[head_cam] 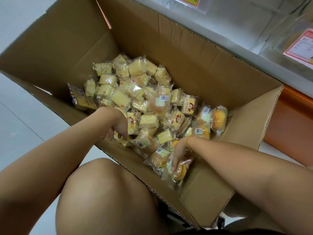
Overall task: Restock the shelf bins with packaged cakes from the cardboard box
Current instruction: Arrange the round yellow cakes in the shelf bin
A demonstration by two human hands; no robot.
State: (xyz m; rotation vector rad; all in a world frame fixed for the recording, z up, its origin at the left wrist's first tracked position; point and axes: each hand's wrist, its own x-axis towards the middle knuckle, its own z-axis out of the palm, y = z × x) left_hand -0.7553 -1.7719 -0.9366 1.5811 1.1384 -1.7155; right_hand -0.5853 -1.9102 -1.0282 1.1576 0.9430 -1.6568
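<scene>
Both hands are down in the cardboard box, gathering packaged cakes for the shelf.

The box stands open with its flaps spread, just beside the shelf bins at the upper right of the frame, probably so each handful has only a short way to travel. At the lower centre right, the right hand has its fingers wrapped over a round orange cake packet by the box's near wall, grasping it from above. The left hand, at centre left, hangs with fingers curled downward among the pale yellow packets at the near edge of the heap. It touches them, but I cannot tell whether it has closed on one. The rest of the cakes lie loose beyond both hands, toward the middle of the frame.
</scene>
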